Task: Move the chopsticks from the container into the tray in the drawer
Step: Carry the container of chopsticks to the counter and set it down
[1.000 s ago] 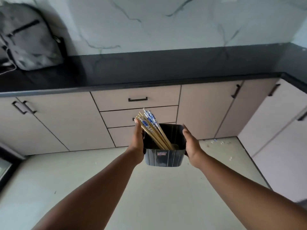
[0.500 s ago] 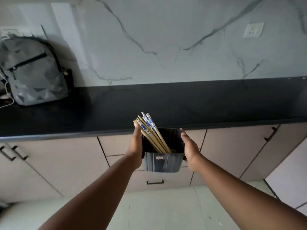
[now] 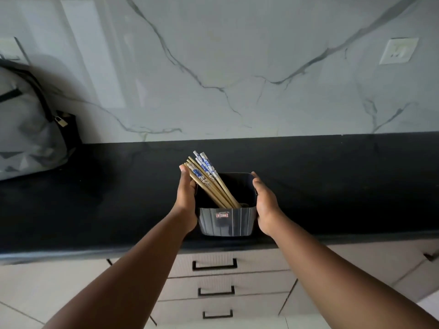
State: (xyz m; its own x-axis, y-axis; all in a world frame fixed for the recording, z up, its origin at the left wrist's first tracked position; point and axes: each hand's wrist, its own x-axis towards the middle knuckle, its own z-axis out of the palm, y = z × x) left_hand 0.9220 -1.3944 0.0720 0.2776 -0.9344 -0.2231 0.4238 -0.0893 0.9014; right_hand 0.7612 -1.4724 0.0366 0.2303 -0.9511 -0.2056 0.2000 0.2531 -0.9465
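Observation:
A dark grey square container (image 3: 225,223) is held between both my hands at the front edge of the black countertop (image 3: 332,186). Several wooden chopsticks (image 3: 209,181), some with blue-and-white patterned tops, lean to the left inside it. My left hand (image 3: 186,200) presses its left side, fingertips by the chopstick tops. My right hand (image 3: 264,205) presses its right side. Below the counter is a stack of three shut drawers, the top drawer (image 3: 213,263) with a black handle. No tray is in view.
A grey backpack (image 3: 26,129) leans against the marble wall at the left end of the countertop. A wall socket (image 3: 399,51) sits at the upper right. Cabinet doors flank the drawers; a pale tiled floor shows at the bottom left.
My hands have carried the container up and forward, from in front of the drawers to the countertop's front edge. The view has tilted up toward the wall.

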